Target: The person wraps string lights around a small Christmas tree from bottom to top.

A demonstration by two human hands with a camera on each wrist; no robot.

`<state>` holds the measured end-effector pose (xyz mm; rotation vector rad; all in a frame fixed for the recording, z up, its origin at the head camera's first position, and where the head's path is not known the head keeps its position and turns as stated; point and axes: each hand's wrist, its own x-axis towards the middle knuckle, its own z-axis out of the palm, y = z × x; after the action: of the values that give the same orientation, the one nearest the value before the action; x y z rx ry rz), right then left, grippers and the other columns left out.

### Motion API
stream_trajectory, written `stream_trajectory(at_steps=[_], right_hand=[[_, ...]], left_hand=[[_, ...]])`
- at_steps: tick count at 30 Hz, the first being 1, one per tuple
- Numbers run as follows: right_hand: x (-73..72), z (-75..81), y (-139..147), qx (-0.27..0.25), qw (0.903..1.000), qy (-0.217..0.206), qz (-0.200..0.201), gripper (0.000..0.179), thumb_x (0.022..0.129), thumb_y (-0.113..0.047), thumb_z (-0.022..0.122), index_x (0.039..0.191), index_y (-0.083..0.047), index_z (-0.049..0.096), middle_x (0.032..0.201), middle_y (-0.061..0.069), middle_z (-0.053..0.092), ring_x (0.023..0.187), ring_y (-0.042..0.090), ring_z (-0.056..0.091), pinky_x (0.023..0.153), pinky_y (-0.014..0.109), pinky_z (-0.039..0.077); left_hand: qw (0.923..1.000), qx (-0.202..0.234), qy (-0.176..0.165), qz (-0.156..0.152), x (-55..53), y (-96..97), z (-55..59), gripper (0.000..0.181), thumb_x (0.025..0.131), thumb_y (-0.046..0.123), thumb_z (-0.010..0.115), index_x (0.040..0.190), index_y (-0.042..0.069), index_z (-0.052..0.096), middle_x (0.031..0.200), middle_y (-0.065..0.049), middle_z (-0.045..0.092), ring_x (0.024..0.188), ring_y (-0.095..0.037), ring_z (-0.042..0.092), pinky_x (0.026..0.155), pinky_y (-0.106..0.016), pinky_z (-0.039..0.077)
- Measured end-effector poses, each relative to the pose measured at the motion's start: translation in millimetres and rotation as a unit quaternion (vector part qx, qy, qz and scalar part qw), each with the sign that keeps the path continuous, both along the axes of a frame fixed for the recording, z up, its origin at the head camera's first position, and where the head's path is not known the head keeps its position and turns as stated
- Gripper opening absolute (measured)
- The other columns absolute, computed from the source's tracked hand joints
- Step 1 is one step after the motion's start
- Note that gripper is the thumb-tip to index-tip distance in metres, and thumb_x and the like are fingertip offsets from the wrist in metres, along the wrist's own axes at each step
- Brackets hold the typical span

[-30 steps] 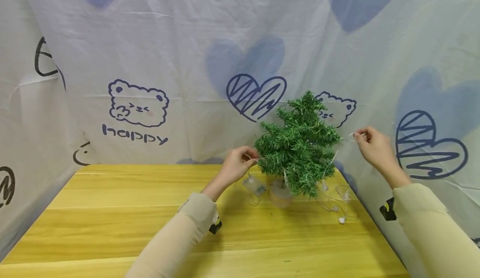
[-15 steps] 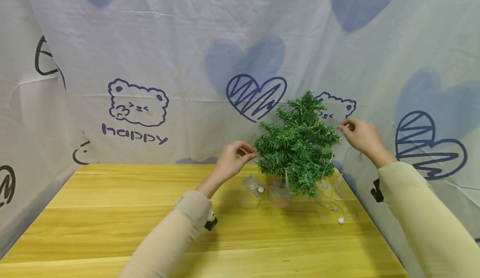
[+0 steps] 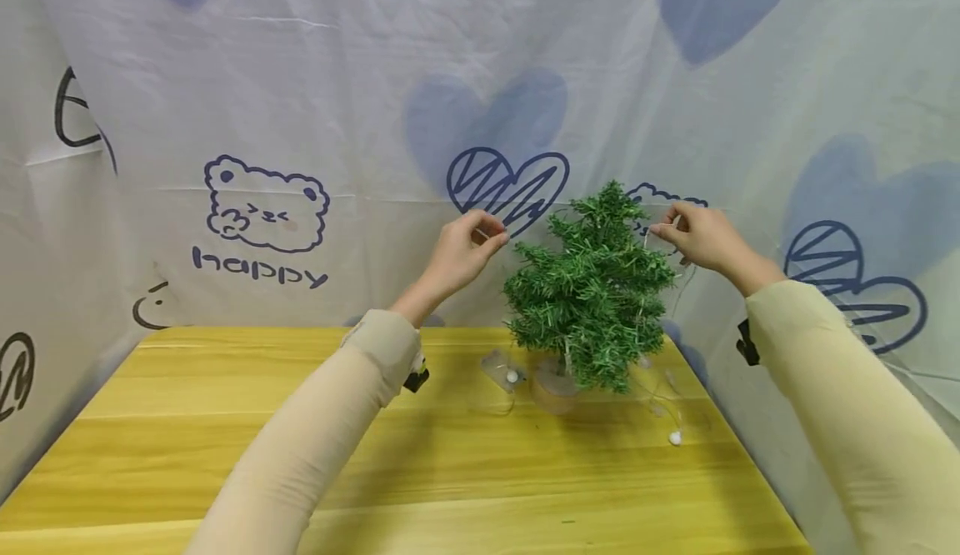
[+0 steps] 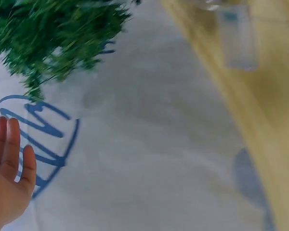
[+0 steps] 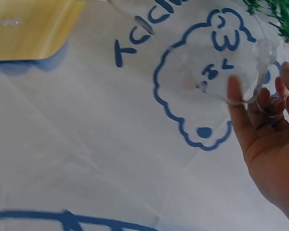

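A small green artificial Christmas tree (image 3: 592, 288) stands on a round wooden base (image 3: 555, 388) near the table's back right. My right hand (image 3: 701, 238) pinches the thin wire of a string of lights beside the tree's upper right. In the right wrist view a clear bulb (image 5: 266, 50) of that string hangs by the fingers. Left of the tree, my left hand (image 3: 467, 248) is raised with fingers lightly bent and nothing visible in it. Its fingers look nearly straight in the left wrist view, apart from the branches.
The lights' clear battery box (image 3: 498, 367) lies on the wooden table (image 3: 262, 422) left of the base. Loose wire with a white bulb (image 3: 675, 438) trails at the right edge. A printed cloth (image 3: 360, 122) hangs close behind.
My left hand has lifted from the tree's left side, up and away from the branches. My right hand has moved left and up towards the tree's upper part, drawing the light wire along.
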<state>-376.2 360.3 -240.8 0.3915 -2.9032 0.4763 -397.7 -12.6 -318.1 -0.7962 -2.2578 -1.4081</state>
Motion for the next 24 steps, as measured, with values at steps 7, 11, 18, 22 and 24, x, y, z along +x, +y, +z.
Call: stream_trajectory(at_steps=[7, 11, 18, 22, 24], right_hand=[[-2.5, 23.1, -8.3, 0.041, 0.9988, -0.012, 0.025, 0.025, 0.111, -0.016, 0.051, 0.119, 0.006, 0.060, 0.096, 0.024, 0.065, 0.076, 0.034, 0.065, 0.067, 0.049, 0.052], [-4.4, 32.0, -7.8, 0.073, 0.9959, -0.006, 0.053, 0.024, 0.110, -0.009, 0.050, 0.120, 0.010, 0.061, 0.115, 0.031, 0.063, 0.099, 0.042, 0.064, 0.084, 0.058, 0.052], [-8.1, 46.2, -6.9, 0.097, 0.9917, 0.003, 0.085, 0.021, 0.099, 0.011, 0.050, 0.107, 0.006, 0.069, 0.111, 0.028, 0.062, 0.104, 0.044, 0.060, 0.088, 0.058, 0.052], [-12.4, 56.8, -11.7, 0.093, 0.9922, 0.023, 0.081, 0.020, 0.100, 0.009, 0.051, 0.105, 0.004, 0.070, 0.110, 0.027, 0.062, 0.102, 0.043, 0.060, 0.084, 0.056, 0.052], [-15.0, 61.0, -15.2, 0.077, 0.9942, 0.028, 0.070, 0.018, 0.104, 0.001, 0.053, 0.110, 0.005, 0.069, 0.112, 0.028, 0.063, 0.103, 0.043, 0.062, 0.083, 0.056, 0.053]], left_hand=[[0.9971, -0.063, 0.011, -0.041, -23.7, 19.0, 51.1, 0.020, 0.106, 0.027, 0.065, 0.118, 0.011, 0.068, 0.114, -0.004, 0.067, 0.092, -0.017, 0.064, 0.079, -0.035, 0.053], [0.9946, -0.079, -0.005, -0.067, -34.3, 33.5, 70.2, 0.022, 0.107, 0.028, 0.062, 0.122, 0.012, 0.067, 0.118, -0.004, 0.066, 0.099, -0.018, 0.065, 0.084, -0.036, 0.053], [0.9867, -0.126, -0.034, -0.097, -47.2, 58.7, 89.6, 0.025, 0.109, 0.029, 0.058, 0.125, 0.012, 0.066, 0.121, -0.004, 0.065, 0.105, -0.017, 0.064, 0.089, -0.034, 0.054], [0.9832, -0.145, -0.040, -0.103, -50.2, 68.8, 102.8, 0.025, 0.109, 0.029, 0.057, 0.125, 0.012, 0.066, 0.121, -0.003, 0.065, 0.109, -0.018, 0.063, 0.090, -0.034, 0.053], [0.9827, -0.145, -0.043, -0.107, -51.0, 73.1, 109.6, 0.025, 0.109, 0.029, 0.057, 0.125, 0.011, 0.066, 0.122, -0.005, 0.065, 0.112, -0.021, 0.064, 0.090, -0.034, 0.054]])
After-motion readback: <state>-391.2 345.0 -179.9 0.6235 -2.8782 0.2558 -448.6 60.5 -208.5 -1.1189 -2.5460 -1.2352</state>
